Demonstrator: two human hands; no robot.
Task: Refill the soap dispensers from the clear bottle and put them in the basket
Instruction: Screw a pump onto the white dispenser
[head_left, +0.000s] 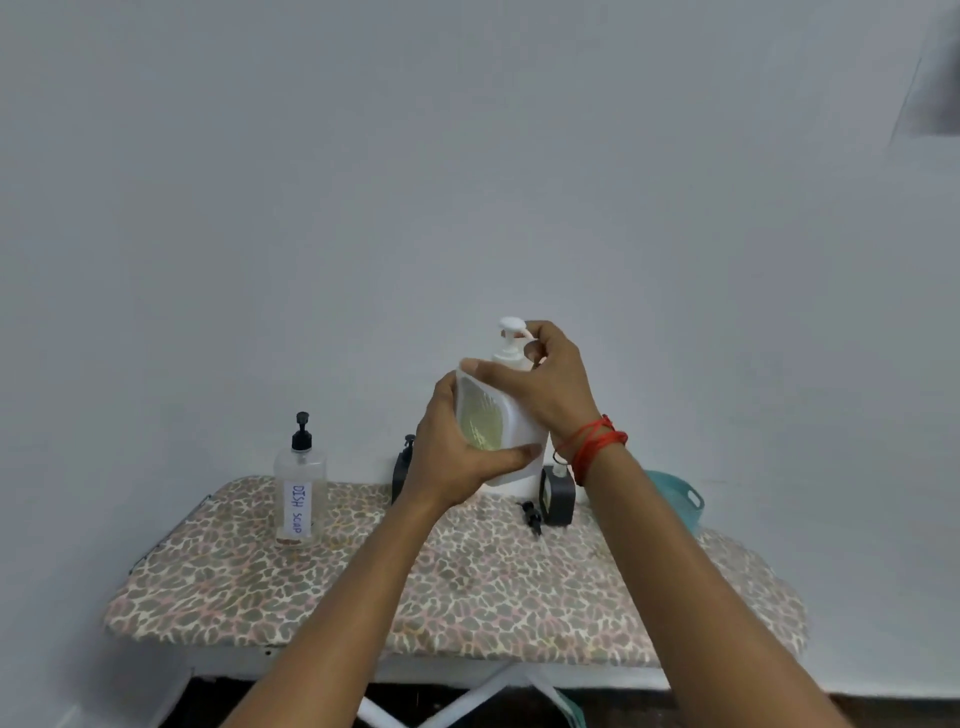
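White dispenser (501, 415) held upright, pump up: body gripped by left hand (447, 452), pump pinched by right hand (550, 384), above patterned board (467, 587); grey wall (467, 156) behind.

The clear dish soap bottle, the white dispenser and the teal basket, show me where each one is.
Clear dish soap bottle (300, 501): head view, on its label.
White dispenser (511, 358): head view, on its neck.
Teal basket (675, 493): head view, on its rim.

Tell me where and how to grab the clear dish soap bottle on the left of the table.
Grip the clear dish soap bottle around its straight body, at or just above the paper label, coming from the front or its open left side. It stands upright and alone on the leopard-print table. Its black pump is narrow and probably moves, so it likely makes a poorer hold.
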